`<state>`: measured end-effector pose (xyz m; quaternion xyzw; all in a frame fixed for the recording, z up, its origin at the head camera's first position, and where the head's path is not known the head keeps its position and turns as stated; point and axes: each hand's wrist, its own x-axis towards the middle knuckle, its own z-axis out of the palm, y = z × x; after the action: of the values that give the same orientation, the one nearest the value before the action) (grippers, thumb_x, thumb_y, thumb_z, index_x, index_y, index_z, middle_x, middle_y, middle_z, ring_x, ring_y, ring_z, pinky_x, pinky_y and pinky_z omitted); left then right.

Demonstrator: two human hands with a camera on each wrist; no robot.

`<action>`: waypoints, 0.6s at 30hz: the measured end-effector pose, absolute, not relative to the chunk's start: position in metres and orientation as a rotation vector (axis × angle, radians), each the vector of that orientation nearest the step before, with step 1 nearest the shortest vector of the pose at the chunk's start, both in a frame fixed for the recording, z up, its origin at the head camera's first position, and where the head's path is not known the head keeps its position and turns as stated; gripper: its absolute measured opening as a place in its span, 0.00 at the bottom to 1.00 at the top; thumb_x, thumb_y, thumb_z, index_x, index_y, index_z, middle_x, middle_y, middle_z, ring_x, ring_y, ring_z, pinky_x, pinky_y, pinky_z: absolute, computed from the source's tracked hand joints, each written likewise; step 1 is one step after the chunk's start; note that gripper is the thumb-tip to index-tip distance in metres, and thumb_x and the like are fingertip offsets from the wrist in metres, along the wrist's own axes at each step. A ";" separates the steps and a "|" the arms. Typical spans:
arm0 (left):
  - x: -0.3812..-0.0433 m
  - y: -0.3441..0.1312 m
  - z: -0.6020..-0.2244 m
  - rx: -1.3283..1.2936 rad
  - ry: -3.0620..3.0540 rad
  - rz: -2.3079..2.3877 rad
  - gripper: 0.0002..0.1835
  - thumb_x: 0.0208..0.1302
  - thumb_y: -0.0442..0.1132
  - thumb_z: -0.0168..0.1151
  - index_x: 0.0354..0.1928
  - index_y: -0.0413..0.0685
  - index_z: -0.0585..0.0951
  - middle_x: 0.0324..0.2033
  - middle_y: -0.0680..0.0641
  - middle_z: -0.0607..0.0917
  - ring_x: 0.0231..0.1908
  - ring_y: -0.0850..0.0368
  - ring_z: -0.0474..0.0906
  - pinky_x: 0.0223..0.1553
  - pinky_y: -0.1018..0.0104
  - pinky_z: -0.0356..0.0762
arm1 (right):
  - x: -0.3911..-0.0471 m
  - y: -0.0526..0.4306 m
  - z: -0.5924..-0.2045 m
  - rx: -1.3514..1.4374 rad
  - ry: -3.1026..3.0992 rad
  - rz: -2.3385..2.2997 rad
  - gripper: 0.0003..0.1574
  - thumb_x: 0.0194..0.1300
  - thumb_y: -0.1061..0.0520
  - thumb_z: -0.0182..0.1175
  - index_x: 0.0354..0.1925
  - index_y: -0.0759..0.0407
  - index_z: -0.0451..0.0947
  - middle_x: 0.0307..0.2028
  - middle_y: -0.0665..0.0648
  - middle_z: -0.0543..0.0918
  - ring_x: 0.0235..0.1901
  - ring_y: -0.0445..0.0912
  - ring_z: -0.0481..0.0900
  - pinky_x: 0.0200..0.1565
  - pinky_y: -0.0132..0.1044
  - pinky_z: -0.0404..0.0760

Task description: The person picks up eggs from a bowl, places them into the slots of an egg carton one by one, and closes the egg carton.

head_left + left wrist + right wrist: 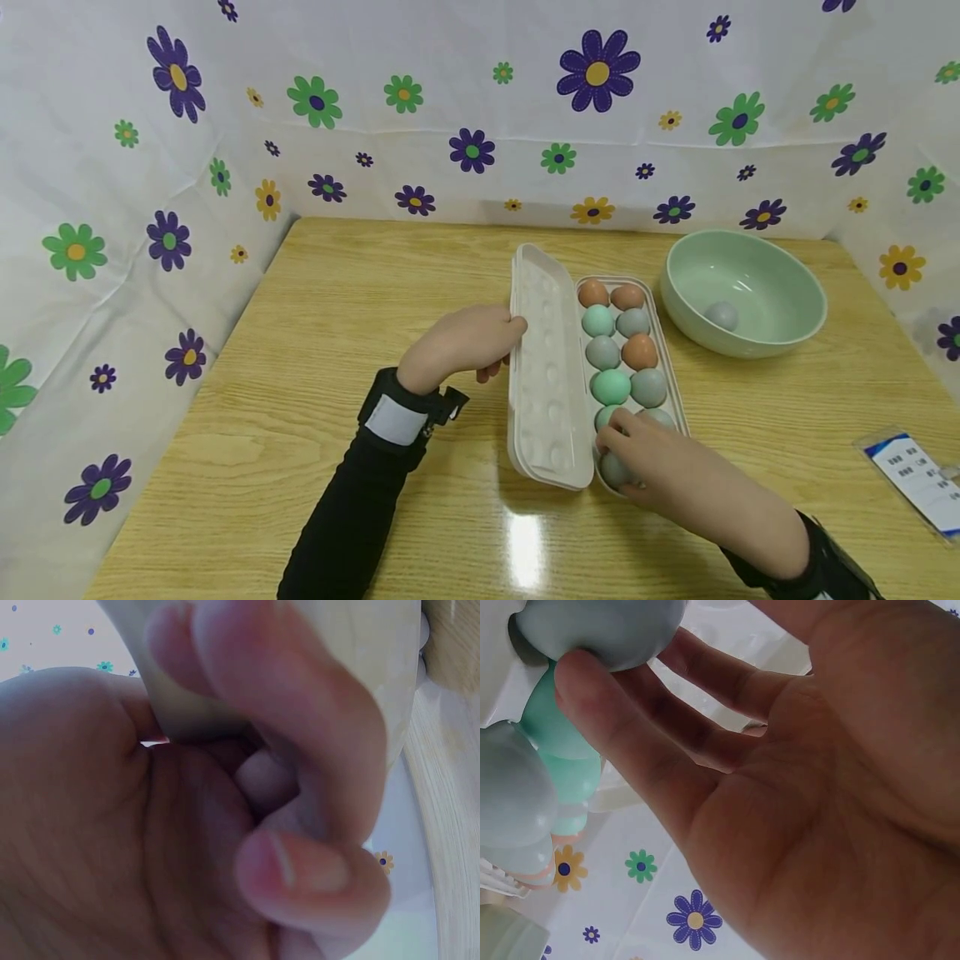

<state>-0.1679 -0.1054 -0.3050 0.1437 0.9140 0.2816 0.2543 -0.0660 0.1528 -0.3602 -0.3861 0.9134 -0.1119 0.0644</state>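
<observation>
A white egg carton [672,367] stands open on the table, its lid [547,375] raised on the left side. Brown, mint-green and grey eggs fill two rows of its cups. My left hand [468,337] grips the lid's outer edge, thumb over the rim and the other fingers curled behind it. At the carton's near end my right hand [667,458] holds a grey egg [615,472] with its fingers around it. The right wrist view shows the fingertips against that grey egg [604,630], beside a green egg [559,716].
A pale green bowl [783,287] with one grey egg [722,315] inside stands right of the carton. A printed card in a clear sleeve [918,479] lies at the table's right edge. Behind the wooden table [360,292] hangs a flowered cloth [435,92].
</observation>
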 end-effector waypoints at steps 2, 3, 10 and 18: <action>-0.168 -0.105 -0.305 0.390 2.481 0.762 0.25 0.78 0.47 0.35 0.29 0.45 0.78 0.13 0.52 0.74 0.18 0.53 0.76 0.31 0.64 0.71 | -0.066 0.153 -0.361 -1.161 2.759 -0.338 0.28 0.48 0.59 0.80 0.42 0.46 0.75 0.40 0.44 0.72 0.38 0.42 0.73 0.39 0.36 0.77; -0.168 -0.105 -0.306 0.392 2.480 0.764 0.25 0.78 0.47 0.35 0.30 0.43 0.78 0.13 0.52 0.74 0.18 0.52 0.76 0.30 0.64 0.71 | -0.066 0.153 -0.361 -1.156 2.760 -0.336 0.28 0.48 0.59 0.80 0.42 0.47 0.75 0.40 0.44 0.72 0.38 0.42 0.73 0.39 0.36 0.77; -0.168 -0.105 -0.307 0.407 2.479 0.736 0.25 0.78 0.46 0.35 0.30 0.43 0.78 0.13 0.53 0.74 0.17 0.55 0.75 0.29 0.65 0.69 | -0.066 0.154 -0.360 -1.145 2.736 -0.346 0.27 0.49 0.58 0.80 0.43 0.47 0.75 0.40 0.43 0.73 0.38 0.41 0.73 0.39 0.35 0.77; -0.168 -0.105 -0.306 0.407 2.488 0.752 0.25 0.78 0.47 0.35 0.27 0.46 0.77 0.14 0.52 0.75 0.18 0.53 0.78 0.30 0.65 0.72 | -0.068 0.157 -0.358 -1.211 2.739 -0.359 0.28 0.49 0.58 0.80 0.43 0.48 0.74 0.39 0.44 0.73 0.37 0.40 0.73 0.39 0.35 0.77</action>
<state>-0.1681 -0.1049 -0.3058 0.1497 0.9150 0.2766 0.2526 -0.0683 0.1566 -0.3577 -0.4007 0.9063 -0.1188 0.0629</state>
